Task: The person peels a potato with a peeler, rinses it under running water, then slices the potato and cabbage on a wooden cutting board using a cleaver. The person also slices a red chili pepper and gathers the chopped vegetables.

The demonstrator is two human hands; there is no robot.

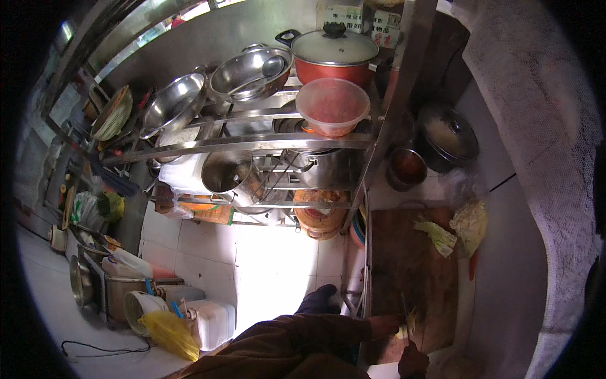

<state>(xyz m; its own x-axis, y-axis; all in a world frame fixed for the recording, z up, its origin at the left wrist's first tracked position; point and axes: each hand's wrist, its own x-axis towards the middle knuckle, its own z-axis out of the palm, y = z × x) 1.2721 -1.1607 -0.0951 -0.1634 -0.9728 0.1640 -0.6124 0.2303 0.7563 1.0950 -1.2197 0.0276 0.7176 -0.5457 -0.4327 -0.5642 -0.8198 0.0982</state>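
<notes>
A brown wooden cutting board (407, 265) lies at the right of the view. My right hand (413, 361), at its lower end, is closed around a kitchen knife, whose thin blade (404, 308) points up the picture. Beside the blade, my left hand (386, 327) reaches in from a dark brown sleeve. Its fingers are too dark to make out. Small pale cut vegetable pieces (411, 323) lie by the knife. Further up the board rest a leafy cabbage piece (440, 238) and, at its edge, a larger cabbage piece (469, 225).
A black lidded pot (449, 137) and a small pot of red contents (407, 166) stand beyond the board. Metal shelving (265, 142) holds a red lidded pot (334, 61), a plastic bowl (333, 105) and steel pans. Plastic canisters (213, 322) and a yellow bag (171, 334) occupy the lower left.
</notes>
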